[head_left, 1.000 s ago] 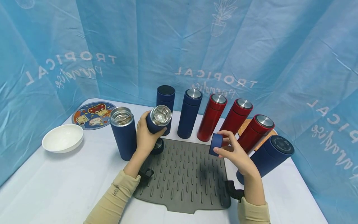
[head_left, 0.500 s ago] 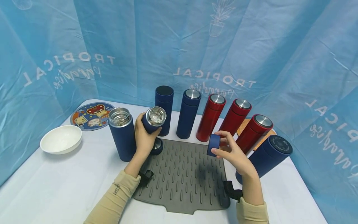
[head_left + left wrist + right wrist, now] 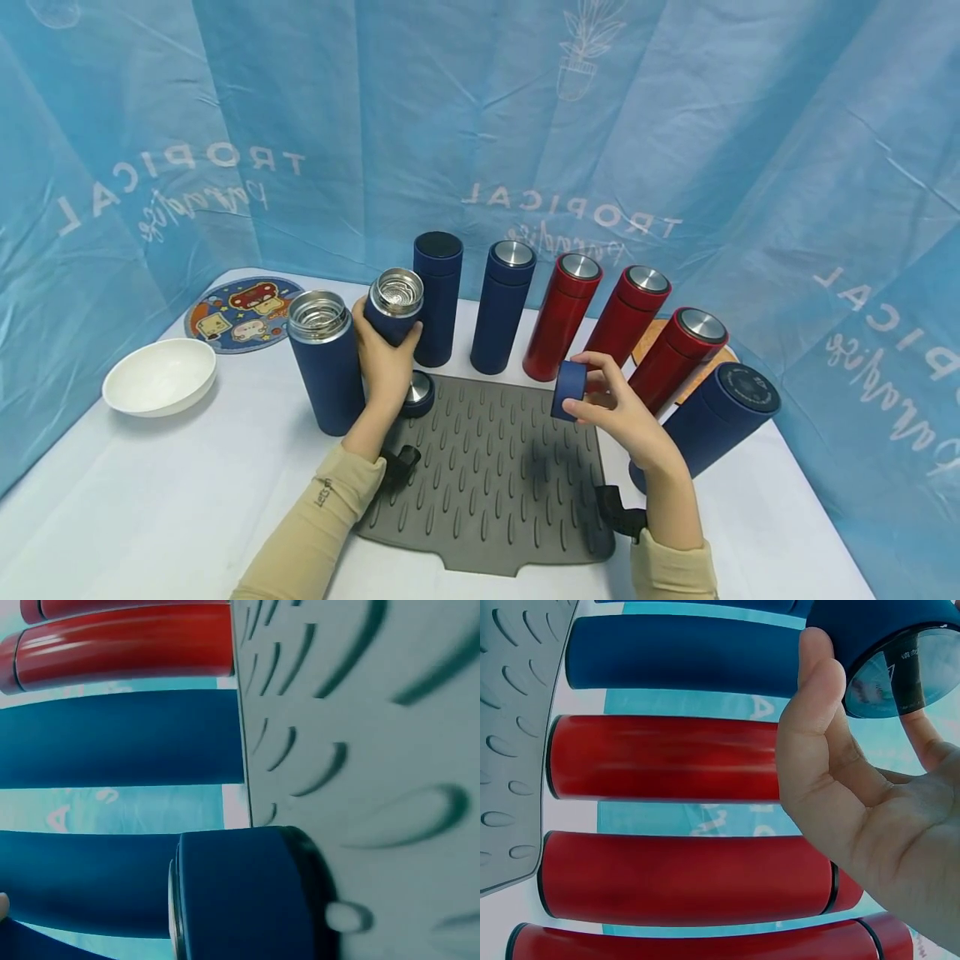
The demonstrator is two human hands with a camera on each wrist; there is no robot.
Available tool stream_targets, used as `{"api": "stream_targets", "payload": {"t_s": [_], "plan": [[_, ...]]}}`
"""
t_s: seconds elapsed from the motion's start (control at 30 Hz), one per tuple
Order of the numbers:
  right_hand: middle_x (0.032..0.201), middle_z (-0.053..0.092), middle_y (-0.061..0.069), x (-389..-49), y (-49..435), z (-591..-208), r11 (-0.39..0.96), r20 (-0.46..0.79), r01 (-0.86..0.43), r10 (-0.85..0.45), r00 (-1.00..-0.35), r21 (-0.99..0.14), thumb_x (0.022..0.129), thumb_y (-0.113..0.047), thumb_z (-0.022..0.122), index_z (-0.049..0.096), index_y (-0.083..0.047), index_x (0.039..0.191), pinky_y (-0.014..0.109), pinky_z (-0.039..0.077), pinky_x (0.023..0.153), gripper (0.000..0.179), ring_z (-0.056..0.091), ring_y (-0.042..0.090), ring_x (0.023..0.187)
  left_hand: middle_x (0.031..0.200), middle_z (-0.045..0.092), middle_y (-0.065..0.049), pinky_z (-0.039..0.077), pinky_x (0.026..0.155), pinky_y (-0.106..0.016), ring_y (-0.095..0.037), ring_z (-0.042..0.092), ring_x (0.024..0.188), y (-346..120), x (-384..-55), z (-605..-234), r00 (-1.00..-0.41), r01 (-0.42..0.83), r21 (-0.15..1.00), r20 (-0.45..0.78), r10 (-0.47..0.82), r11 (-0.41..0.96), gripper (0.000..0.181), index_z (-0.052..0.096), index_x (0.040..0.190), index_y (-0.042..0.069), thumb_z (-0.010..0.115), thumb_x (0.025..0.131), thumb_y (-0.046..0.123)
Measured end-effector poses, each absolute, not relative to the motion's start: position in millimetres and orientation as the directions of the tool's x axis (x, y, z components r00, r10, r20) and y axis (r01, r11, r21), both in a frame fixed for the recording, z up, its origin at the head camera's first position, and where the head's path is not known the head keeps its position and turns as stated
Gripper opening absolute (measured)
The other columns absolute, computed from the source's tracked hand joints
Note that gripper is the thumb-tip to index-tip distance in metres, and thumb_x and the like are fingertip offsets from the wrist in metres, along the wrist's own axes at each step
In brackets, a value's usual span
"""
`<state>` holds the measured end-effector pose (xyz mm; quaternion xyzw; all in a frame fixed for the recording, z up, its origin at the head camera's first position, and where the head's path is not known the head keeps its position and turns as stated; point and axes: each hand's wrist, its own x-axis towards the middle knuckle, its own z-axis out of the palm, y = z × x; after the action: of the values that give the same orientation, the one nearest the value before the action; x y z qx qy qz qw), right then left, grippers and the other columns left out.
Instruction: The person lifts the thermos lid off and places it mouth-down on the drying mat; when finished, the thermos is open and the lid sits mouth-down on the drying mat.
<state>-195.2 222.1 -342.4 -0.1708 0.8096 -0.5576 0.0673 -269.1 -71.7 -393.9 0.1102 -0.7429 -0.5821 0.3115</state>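
My left hand [image 3: 387, 363] grips a navy thermos bottle [image 3: 392, 321] near its top. The bottle has no lid on, and a steel strainer shows inside its mouth. My right hand [image 3: 618, 404] pinches a navy bottle lid [image 3: 570, 390] on its side, above the right part of the grey mat; in the right wrist view the same lid [image 3: 877, 622] shows its shiny disc. Left of my left hand stands a wider lidless navy thermos [image 3: 327, 379]. Another navy lid [image 3: 417, 394] with a silver top rests at the mat's back left corner, beside my left wrist.
A grey ridged mat [image 3: 487, 467] lies in the middle. Behind it stand two capped navy thermoses [image 3: 501, 312] and several red thermoses [image 3: 561, 321]. A large capped navy thermos [image 3: 708, 425] stands at right. A white bowl [image 3: 160, 379] and a round cartoon placemat [image 3: 247, 312] lie at left.
My left hand has moved left with the navy bottle, which now stands more upright. My right hand with the lid has hardly moved. The whole view has shifted slightly.
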Motion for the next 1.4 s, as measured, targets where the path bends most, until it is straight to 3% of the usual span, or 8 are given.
{"api": "stream_targets", "payload": {"t_s": [0.2, 0.6, 1.17, 1.4], "plan": [[0.118, 0.045, 0.021, -194.8, 219.6, -343.2, 0.329, 0.065, -0.189, -0.353, -0.934, -0.925, 0.083, -0.019, 0.064, 0.032, -0.017, 0.132, 0.040, 0.050, 0.077, 0.059, 0.055, 0.031, 0.096, 0.143, 0.030, -0.018, 0.026, 0.106, -0.045, -0.029, 0.030, 0.132, -71.2, -281.0, -390.3, -0.731, 0.188, 0.952, 0.301, -0.613, 0.243, 0.082, 0.019, 0.142, 0.008, 0.071, 0.080, 0.019], [0.118, 0.045, 0.022, -196.8, 216.5, -346.3, 0.322, 0.058, -0.183, -0.362, -0.930, -0.929, 0.083, -0.019, 0.064, 0.032, -0.016, 0.131, 0.039, 0.051, 0.076, 0.058, 0.054, 0.032, 0.100, 0.147, 0.021, -0.015, 0.016, 0.111, -0.032, -0.020, 0.020, 0.137, -78.8, -296.1, -383.2, -0.698, 0.195, 0.964, 0.267, -0.664, 0.182, 0.082, 0.015, 0.144, 0.004, 0.068, 0.084, 0.022], [0.119, 0.045, 0.017, -201.3, 195.7, -353.5, 0.364, 0.019, -0.155, -0.352, -0.936, -0.918, 0.085, -0.022, 0.065, 0.038, -0.022, 0.132, 0.045, 0.049, 0.083, 0.055, 0.057, 0.030, 0.101, 0.152, 0.009, -0.013, 0.012, 0.112, -0.031, -0.018, 0.013, 0.139, -83.6, -299.9, -383.2, -0.723, 0.149, 0.985, 0.169, -0.670, 0.088, 0.086, 0.005, 0.147, 0.007, 0.064, 0.087, 0.027], [0.117, 0.049, 0.014, -216.0, 163.8, -364.2, 0.479, -0.004, -0.146, -0.298, -0.955, -0.865, 0.077, -0.028, 0.073, 0.042, -0.020, 0.130, 0.037, 0.052, 0.074, 0.062, 0.058, 0.026, 0.092, 0.152, 0.007, -0.014, 0.010, 0.113, -0.031, -0.019, 0.010, 0.140, -84.1, -299.8, -383.7, -0.732, 0.154, 0.985, 0.170, -0.660, 0.083, 0.086, 0.004, 0.147, 0.006, 0.063, 0.088, 0.027]]}}
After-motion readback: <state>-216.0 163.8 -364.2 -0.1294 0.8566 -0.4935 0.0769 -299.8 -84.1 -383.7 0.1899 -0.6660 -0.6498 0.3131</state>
